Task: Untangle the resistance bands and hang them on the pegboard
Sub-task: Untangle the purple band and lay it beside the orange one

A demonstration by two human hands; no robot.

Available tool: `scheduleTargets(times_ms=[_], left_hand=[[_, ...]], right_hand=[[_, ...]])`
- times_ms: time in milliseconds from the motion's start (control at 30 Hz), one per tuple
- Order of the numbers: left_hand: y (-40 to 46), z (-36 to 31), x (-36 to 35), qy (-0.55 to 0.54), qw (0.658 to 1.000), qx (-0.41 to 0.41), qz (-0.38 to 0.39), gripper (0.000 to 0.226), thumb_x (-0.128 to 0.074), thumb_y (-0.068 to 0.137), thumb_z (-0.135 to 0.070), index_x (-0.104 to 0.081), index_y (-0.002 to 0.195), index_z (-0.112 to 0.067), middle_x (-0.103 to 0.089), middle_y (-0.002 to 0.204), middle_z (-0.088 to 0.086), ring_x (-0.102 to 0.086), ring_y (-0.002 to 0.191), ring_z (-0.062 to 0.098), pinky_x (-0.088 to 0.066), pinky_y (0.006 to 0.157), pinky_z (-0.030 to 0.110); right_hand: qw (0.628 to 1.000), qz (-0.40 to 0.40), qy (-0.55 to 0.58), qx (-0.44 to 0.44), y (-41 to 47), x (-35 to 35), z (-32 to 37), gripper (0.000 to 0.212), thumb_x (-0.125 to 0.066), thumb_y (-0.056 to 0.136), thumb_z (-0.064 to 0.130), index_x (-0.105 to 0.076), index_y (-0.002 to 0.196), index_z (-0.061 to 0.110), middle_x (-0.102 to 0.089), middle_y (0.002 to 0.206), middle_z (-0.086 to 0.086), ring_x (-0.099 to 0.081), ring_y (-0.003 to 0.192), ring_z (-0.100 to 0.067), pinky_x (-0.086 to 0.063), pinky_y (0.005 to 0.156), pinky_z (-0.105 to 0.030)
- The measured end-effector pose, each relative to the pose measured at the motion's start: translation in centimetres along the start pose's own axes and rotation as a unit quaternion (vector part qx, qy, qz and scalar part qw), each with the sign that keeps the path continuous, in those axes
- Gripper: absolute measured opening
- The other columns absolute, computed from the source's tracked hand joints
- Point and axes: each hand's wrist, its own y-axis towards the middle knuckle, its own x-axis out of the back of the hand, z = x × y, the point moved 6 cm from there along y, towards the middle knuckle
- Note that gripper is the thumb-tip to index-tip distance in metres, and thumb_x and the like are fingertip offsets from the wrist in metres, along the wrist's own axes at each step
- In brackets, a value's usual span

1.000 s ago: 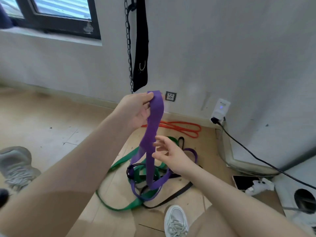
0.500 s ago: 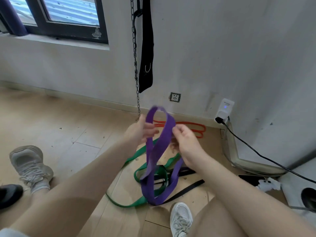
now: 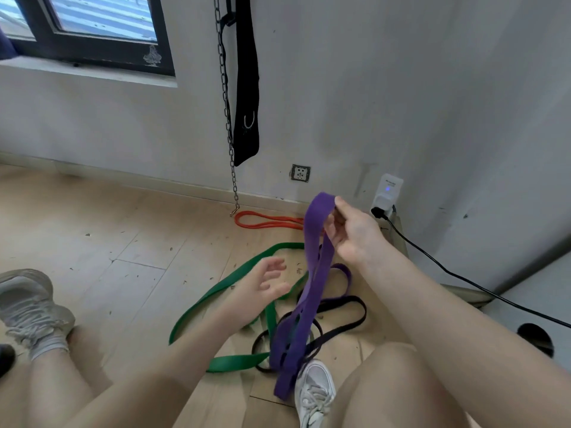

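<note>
My right hand [image 3: 352, 233] pinches the top of a wide purple resistance band [image 3: 312, 273], which hangs down doubled to just above my right shoe. My left hand [image 3: 262, 284] is open beside the band, fingers spread, holding nothing. On the wooden floor below lie a green band [image 3: 222, 288], a thin black band [image 3: 343, 322] and a second purple loop [image 3: 343, 270], overlapping each other. An orange band [image 3: 265, 220] lies apart by the wall. No pegboard is in view.
A metal chain [image 3: 227, 118] and a black strap [image 3: 245, 88] hang against the wall. A wall socket [image 3: 299, 173], a white plug adapter [image 3: 386, 193] and its black cable [image 3: 463, 279] are at right. My shoes [image 3: 313, 393] and another person's grey sneaker [image 3: 29, 307] stand on the floor.
The purple band passed from my left hand to my right hand, which raised it to the right. My left hand let go and dropped lower, now open.
</note>
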Motion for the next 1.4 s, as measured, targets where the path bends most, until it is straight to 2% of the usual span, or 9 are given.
scheduleTargets(times_ms=[167, 400, 600, 667, 767, 967, 1133, 1233, 1400], left_hand=[[1.2, -3.5, 0.0, -0.111, 0.989, -0.044, -0.092, 0.039, -0.067, 0.081, -0.006, -0.047, 0.113, -0.017, -0.063, 0.090, -0.004, -0.063, 0.083, 0.008, -0.051, 0.077, 0.021], [0.8, -3.1, 0.2, -0.036, 0.986, -0.075, -0.146, 0.030, -0.070, 0.079, -0.011, -0.052, 0.097, -0.025, -0.067, 0.101, -0.002, -0.063, 0.098, 0.013, -0.048, 0.094, 0.041], [0.4, -5.8, 2.0, -0.007, 0.975, -0.146, -0.170, 0.029, -0.064, 0.082, -0.005, -0.059, 0.104, -0.024, -0.065, 0.101, -0.002, -0.063, 0.090, 0.008, -0.053, 0.082, 0.021], [0.5, -6.8, 2.9, 0.036, 0.964, -0.167, -0.203, 0.026, -0.066, 0.081, -0.006, -0.060, 0.105, -0.015, -0.057, 0.107, 0.000, -0.060, 0.092, 0.005, -0.050, 0.081, 0.012], [0.2, -7.4, 3.7, 0.048, 0.954, -0.173, -0.239, 0.023, -0.066, 0.082, -0.010, -0.062, 0.104, -0.015, -0.053, 0.111, -0.002, -0.057, 0.093, 0.002, -0.044, 0.081, 0.005], [-0.2, -7.6, 4.0, 0.000, 0.968, -0.119, -0.220, 0.021, -0.060, 0.086, -0.011, -0.063, 0.104, -0.021, -0.068, 0.102, -0.001, -0.062, 0.100, 0.014, -0.050, 0.094, 0.036], [-1.0, -7.8, 5.1, 0.040, 0.958, -0.134, -0.252, 0.011, -0.063, 0.085, -0.019, -0.067, 0.095, -0.018, -0.068, 0.089, -0.008, -0.060, 0.080, -0.003, -0.046, 0.071, 0.009], [-0.9, -7.7, 6.5, -0.020, 0.958, -0.115, -0.263, 0.007, -0.068, 0.081, -0.017, -0.061, 0.083, -0.021, -0.064, 0.077, -0.008, -0.057, 0.069, 0.002, -0.045, 0.068, 0.017], [-0.2, -7.5, 5.5, -0.191, 0.966, -0.074, -0.158, 0.022, -0.059, 0.089, -0.016, -0.051, 0.109, -0.020, -0.067, 0.100, 0.004, -0.067, 0.090, 0.017, -0.056, 0.076, 0.026]], right_hand=[[0.993, -0.016, -0.121, -0.010, -0.2, 1.4, -2.8, 0.007, -0.057, 0.091, 0.007, -0.056, 0.084, 0.006, -0.058, 0.069, -0.005, -0.054, 0.058, -0.013, -0.050, 0.046, -0.017], [0.983, 0.020, -0.182, -0.031, -1.3, 1.5, -4.8, 0.037, -0.067, 0.084, 0.008, -0.050, 0.116, 0.002, -0.063, 0.080, -0.011, -0.056, 0.052, -0.010, -0.044, 0.042, -0.016], [0.886, 0.095, -0.433, 0.140, -1.0, 0.2, -3.1, 0.020, -0.047, 0.097, 0.025, -0.064, 0.088, 0.022, -0.056, 0.059, 0.007, -0.046, 0.054, -0.009, -0.035, 0.049, -0.019], [0.861, 0.135, -0.473, 0.130, -1.2, -0.3, -3.3, 0.031, -0.040, 0.099, 0.034, -0.062, 0.078, 0.027, -0.057, 0.063, 0.013, -0.048, 0.061, -0.005, -0.037, 0.058, -0.020], [0.858, 0.194, -0.463, 0.111, -1.4, -0.4, -4.0, 0.016, -0.044, 0.095, 0.043, -0.057, 0.095, 0.033, -0.059, 0.115, 0.003, -0.055, 0.106, -0.011, -0.042, 0.095, -0.032], [0.790, 0.211, -0.535, 0.214, -2.9, -1.3, -5.4, 0.033, -0.058, 0.090, 0.020, -0.051, 0.122, 0.025, -0.058, 0.117, 0.004, -0.055, 0.102, -0.006, -0.044, 0.079, -0.015], [0.801, 0.185, -0.522, 0.226, -2.6, -1.5, -5.4, 0.024, -0.050, 0.095, 0.016, -0.058, 0.116, 0.023, -0.065, 0.107, 0.003, -0.061, 0.095, -0.012, -0.050, 0.081, -0.026], [0.818, 0.228, -0.489, 0.199, -3.0, -2.2, -5.0, 0.021, -0.054, 0.092, 0.010, -0.062, 0.106, 0.023, -0.067, 0.091, 0.007, -0.063, 0.082, -0.009, -0.052, 0.071, -0.023], [0.903, 0.252, -0.314, 0.148, -3.3, -4.3, -2.9, 0.019, -0.057, 0.088, 0.001, -0.057, 0.103, 0.013, -0.071, 0.081, -0.001, -0.069, 0.075, -0.016, -0.055, 0.067, -0.030]])
